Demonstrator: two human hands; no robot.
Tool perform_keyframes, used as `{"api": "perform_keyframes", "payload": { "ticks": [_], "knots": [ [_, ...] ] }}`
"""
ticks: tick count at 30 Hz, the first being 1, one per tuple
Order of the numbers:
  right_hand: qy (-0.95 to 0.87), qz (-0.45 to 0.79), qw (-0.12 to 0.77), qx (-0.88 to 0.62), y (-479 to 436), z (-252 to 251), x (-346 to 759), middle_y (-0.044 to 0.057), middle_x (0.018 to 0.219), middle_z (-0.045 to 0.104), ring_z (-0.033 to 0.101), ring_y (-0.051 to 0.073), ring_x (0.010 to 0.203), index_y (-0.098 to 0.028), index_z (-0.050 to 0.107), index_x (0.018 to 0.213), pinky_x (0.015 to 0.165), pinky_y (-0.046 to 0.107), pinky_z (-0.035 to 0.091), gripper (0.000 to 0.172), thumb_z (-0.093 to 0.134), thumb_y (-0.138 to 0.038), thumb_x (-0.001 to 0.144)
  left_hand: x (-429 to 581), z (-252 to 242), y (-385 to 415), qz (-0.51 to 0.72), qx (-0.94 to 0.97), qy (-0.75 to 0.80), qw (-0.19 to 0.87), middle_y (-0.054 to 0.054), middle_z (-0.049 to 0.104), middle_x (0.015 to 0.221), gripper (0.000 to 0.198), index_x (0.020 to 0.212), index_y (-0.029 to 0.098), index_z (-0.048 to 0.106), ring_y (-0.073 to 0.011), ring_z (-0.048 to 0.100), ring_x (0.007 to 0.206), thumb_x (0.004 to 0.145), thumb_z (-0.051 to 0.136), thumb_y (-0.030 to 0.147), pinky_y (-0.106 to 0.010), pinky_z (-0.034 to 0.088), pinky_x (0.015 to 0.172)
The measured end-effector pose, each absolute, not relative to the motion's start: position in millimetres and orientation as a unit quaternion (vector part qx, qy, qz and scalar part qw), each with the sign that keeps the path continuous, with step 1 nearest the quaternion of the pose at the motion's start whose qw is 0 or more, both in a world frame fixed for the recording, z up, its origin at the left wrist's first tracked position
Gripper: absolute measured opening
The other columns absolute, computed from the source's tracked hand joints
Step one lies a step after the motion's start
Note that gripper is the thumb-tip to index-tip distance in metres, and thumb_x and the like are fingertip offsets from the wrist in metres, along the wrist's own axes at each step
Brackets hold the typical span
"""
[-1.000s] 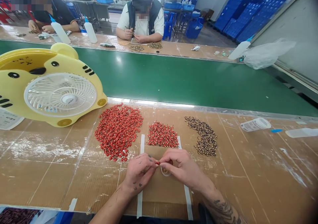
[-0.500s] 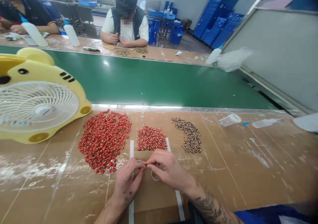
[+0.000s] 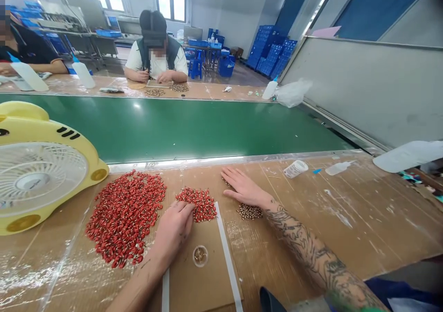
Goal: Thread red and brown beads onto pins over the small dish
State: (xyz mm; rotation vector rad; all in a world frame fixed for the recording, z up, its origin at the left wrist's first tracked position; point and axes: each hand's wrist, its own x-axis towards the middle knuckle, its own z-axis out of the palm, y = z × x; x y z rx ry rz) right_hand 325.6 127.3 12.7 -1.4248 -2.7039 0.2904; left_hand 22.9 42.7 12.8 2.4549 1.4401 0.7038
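Observation:
My left hand (image 3: 176, 222) rests at the near-left edge of a small pile of red pieces (image 3: 202, 203). Its fingers are curled together, and whatever they hold is hidden. To its left lies a larger heap of similar red pieces (image 3: 126, 215) with pale and dark tips. Flat and spread, my right hand (image 3: 244, 186) lies over a pile of small dark-and-tan pieces (image 3: 249, 212), covering much of it. A small round clear dish (image 3: 200, 256) with a few tiny gold-coloured bits sits on a cardboard sheet (image 3: 199, 286) between my forearms.
A yellow animal-shaped fan (image 3: 92, 157) stands at left. A green conveyor belt (image 3: 207, 127) runs beyond the table. At right lie a white bottle (image 3: 296, 168), a blue cap (image 3: 317, 171) and a clear dropper bottle (image 3: 337, 168). Across the belt a person (image 3: 157, 58) works with small pieces.
My hands, earlier together over the cardboard with a red piece between their fingertips, have parted. The left has gone to the small red pile, the right onto the dark pile. The view has tilted up.

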Motion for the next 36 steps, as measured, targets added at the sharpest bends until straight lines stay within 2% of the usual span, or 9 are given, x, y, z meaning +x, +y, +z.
{"api": "perform_keyframes", "payload": {
  "ticks": [5, 9, 14, 19, 24, 26, 31, 36],
  "knots": [
    [-0.890, 0.055, 0.032, -0.452, 99, 2, 331, 0.007, 0.161, 0.022, 0.023, 0.030, 0.148, -0.021, 0.023, 0.156, 0.121, 0.049, 0.022, 0.074, 0.032, -0.066, 0.097, 31, 1, 54, 0.196, 0.843, 0.498, 0.058, -0.010, 0.070, 0.087, 0.024, 0.098, 0.016, 0.070, -0.0265, 0.063, 0.084, 0.095, 0.046, 0.013, -0.039, 0.052, 0.076],
    [-0.894, 0.043, 0.030, -0.444, 66, 4, 345, 0.007, 0.161, 0.021, 0.021, 0.030, 0.148, -0.022, 0.018, 0.157, 0.122, 0.049, 0.016, 0.077, 0.034, -0.066, 0.096, 27, -2, 52, 0.213, 0.832, 0.509, 0.060, -0.010, 0.070, 0.095, 0.021, 0.104, 0.017, 0.068, -0.0267, 0.063, 0.090, 0.095, 0.049, 0.016, -0.039, 0.052, 0.080],
    [-0.875, 0.011, 0.054, -0.480, 68, 10, 335, 0.007, 0.161, 0.022, 0.016, 0.030, 0.149, -0.020, 0.023, 0.155, 0.121, 0.052, 0.014, 0.076, 0.029, -0.067, 0.097, 28, 0, 55, 0.239, 0.820, 0.511, 0.098, -0.009, 0.068, 0.089, 0.024, 0.097, 0.019, 0.072, -0.0251, 0.065, 0.085, 0.095, 0.047, 0.018, -0.036, 0.053, 0.076],
    [-0.880, 0.001, 0.074, -0.468, 88, 6, 308, 0.010, 0.158, 0.031, 0.023, 0.030, 0.147, -0.017, 0.033, 0.152, 0.120, 0.050, 0.018, 0.074, 0.026, -0.067, 0.097, 20, 9, 50, 0.345, 0.772, 0.496, 0.196, -0.009, 0.070, 0.094, 0.022, 0.099, 0.021, 0.073, -0.0235, 0.067, 0.085, 0.091, 0.052, 0.022, -0.034, 0.053, 0.075],
    [-0.884, -0.017, 0.084, -0.460, 90, -8, 311, 0.011, 0.155, 0.037, 0.031, 0.031, 0.144, -0.018, 0.038, 0.150, 0.117, 0.051, 0.023, 0.074, 0.029, -0.068, 0.096, 3, 36, 18, 0.486, 0.578, 0.512, 0.409, -0.009, 0.075, 0.089, 0.019, 0.099, 0.017, 0.072, -0.0194, 0.068, 0.074, 0.085, 0.066, 0.028, -0.027, 0.052, 0.061],
    [-0.885, -0.026, 0.091, -0.457, 85, -15, 319, 0.011, 0.154, 0.039, 0.032, 0.032, 0.144, -0.019, 0.039, 0.149, 0.118, 0.053, 0.020, 0.072, 0.029, -0.067, 0.096, 0, 49, 0, 0.536, 0.518, 0.474, 0.469, -0.008, 0.076, 0.086, 0.020, 0.101, 0.018, 0.071, -0.0181, 0.068, 0.072, 0.083, 0.070, 0.027, -0.024, 0.051, 0.057],
    [-0.889, -0.050, 0.089, -0.447, 61, -25, 336, 0.011, 0.153, 0.040, 0.032, 0.032, 0.143, -0.021, 0.040, 0.149, 0.118, 0.055, 0.018, 0.070, 0.032, -0.065, 0.096, 4, 73, -39, 0.600, 0.466, 0.394, 0.517, -0.006, 0.076, 0.081, 0.019, 0.101, 0.019, 0.072, -0.0171, 0.069, 0.070, 0.082, 0.074, 0.021, -0.022, 0.051, 0.053],
    [-0.863, -0.061, 0.115, -0.487, 76, -16, 339, 0.008, 0.157, 0.034, 0.025, 0.030, 0.147, -0.023, 0.039, 0.149, 0.119, 0.054, 0.017, 0.066, 0.031, -0.062, 0.097, 12, 86, -55, 0.628, 0.434, 0.339, 0.549, -0.006, 0.074, 0.075, 0.018, 0.096, 0.018, 0.073, -0.0147, 0.065, 0.063, 0.078, 0.077, 0.021, -0.021, 0.049, 0.050]
  ]
}}
